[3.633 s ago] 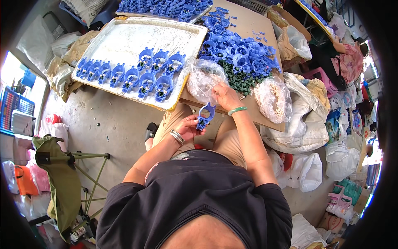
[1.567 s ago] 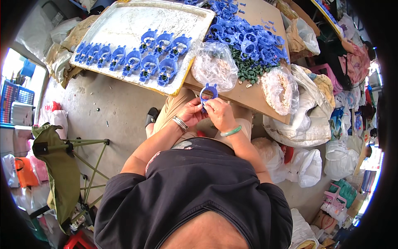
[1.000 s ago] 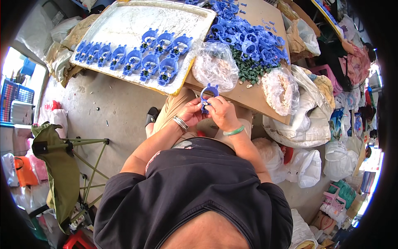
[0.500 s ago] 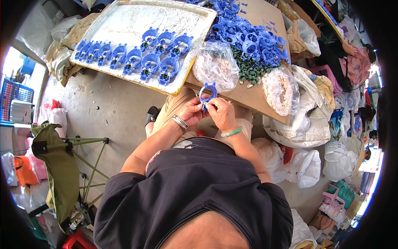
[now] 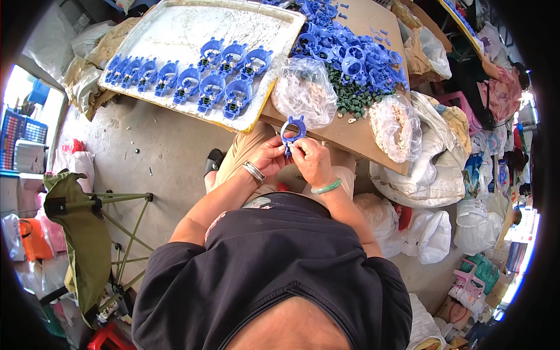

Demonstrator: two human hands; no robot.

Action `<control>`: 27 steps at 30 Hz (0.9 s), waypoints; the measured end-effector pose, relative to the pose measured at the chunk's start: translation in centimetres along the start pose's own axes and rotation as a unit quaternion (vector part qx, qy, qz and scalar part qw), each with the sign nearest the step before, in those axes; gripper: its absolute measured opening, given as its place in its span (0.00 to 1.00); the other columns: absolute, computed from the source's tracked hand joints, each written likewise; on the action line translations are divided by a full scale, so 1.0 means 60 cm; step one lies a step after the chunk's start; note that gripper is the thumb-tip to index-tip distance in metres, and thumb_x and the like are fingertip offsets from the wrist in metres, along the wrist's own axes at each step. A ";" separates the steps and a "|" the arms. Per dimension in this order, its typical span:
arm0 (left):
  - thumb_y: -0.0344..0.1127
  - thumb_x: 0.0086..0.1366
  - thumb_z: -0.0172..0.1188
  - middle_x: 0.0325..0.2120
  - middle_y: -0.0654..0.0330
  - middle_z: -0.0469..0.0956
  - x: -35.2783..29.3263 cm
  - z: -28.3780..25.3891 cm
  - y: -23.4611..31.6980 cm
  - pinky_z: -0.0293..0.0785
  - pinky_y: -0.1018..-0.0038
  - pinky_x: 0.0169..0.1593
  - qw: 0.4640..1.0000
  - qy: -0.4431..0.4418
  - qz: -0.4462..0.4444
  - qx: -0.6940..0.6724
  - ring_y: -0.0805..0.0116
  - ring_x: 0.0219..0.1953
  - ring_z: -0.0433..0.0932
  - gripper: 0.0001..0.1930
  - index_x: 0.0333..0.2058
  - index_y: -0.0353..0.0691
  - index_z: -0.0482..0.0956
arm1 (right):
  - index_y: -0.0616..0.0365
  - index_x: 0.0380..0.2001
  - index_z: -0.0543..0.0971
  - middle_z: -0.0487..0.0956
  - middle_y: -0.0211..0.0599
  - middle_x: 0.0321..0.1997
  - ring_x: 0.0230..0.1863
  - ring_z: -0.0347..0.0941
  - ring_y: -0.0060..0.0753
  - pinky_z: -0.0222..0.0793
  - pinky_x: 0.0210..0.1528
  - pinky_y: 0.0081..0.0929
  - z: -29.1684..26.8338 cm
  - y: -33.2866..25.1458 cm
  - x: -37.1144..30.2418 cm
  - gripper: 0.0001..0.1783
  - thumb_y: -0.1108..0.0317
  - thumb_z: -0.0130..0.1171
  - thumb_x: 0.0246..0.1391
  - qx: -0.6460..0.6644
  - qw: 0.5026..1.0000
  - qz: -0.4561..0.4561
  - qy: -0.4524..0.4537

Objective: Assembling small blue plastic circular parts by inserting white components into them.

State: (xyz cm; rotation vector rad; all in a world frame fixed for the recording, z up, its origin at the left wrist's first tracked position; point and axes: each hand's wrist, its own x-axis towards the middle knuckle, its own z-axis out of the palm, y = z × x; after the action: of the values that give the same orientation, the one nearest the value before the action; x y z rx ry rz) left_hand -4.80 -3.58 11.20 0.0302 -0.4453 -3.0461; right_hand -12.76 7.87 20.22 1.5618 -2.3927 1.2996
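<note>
Between my hands, just off the table's near edge, is a blue plastic figure frame point(image 5: 300, 125) with a round opening and two small ears. My left hand point(image 5: 269, 155) pinches its lower part from the left. From the right, the fingers of my right hand point(image 5: 314, 160) close on the same lower part; what else they may hold is too small to tell. Several similar blue frames with dark and pale parts fitted stand in rows on a white tray point(image 5: 192, 23). Past my hands lies a heap of loose blue pieces point(image 5: 350, 55), with small dark green pieces point(image 5: 349, 96) at its near side.
Clear plastic bags of small pale pieces, one point(image 5: 303, 93) beside the tray and another point(image 5: 395, 129) at the right, lie on the brown tabletop point(image 5: 364, 143). A green folding stool point(image 5: 87, 233) stands at left. White sacks point(image 5: 429, 181) crowd the right; another person point(image 5: 504, 96) sits far right.
Almost nothing differs. Both hands keep their grip on the blue figure frame, which has shifted only very slightly.
</note>
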 end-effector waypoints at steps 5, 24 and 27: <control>0.26 0.55 0.55 0.44 0.57 0.70 0.001 -0.003 0.000 0.62 0.62 0.54 1.000 0.004 -0.016 -0.005 0.64 0.48 0.68 0.22 0.50 0.38 0.65 | 0.57 0.18 0.70 0.72 0.41 0.19 0.23 0.70 0.45 0.65 0.23 0.37 0.001 0.003 -0.001 0.05 0.73 0.55 0.40 -0.012 1.000 0.012 -0.003; 0.26 0.55 0.54 0.44 0.55 0.70 -0.001 0.005 -0.002 0.63 0.60 0.53 0.999 0.020 0.004 0.039 0.63 0.48 0.68 0.23 0.51 0.37 0.64 | 0.64 0.19 0.72 0.72 0.44 0.17 0.17 0.71 0.36 0.64 0.20 0.27 -0.004 0.003 0.001 0.05 0.74 0.57 0.41 0.032 0.995 0.087 -0.032; 0.29 0.56 0.54 0.44 0.55 0.70 -0.001 0.007 0.000 0.63 0.60 0.53 1.000 0.008 0.002 0.021 0.62 0.48 0.68 0.22 0.51 0.36 0.64 | 0.64 0.19 0.72 0.73 0.44 0.17 0.18 0.70 0.39 0.64 0.21 0.28 -0.003 0.005 0.001 0.05 0.74 0.56 0.41 0.026 0.997 0.074 -0.020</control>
State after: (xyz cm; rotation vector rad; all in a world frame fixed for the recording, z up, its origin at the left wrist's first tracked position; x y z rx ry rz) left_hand -4.79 -3.43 11.60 0.0557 -0.5080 -3.0309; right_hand -13.07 8.00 20.19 1.4613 -2.5641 1.3791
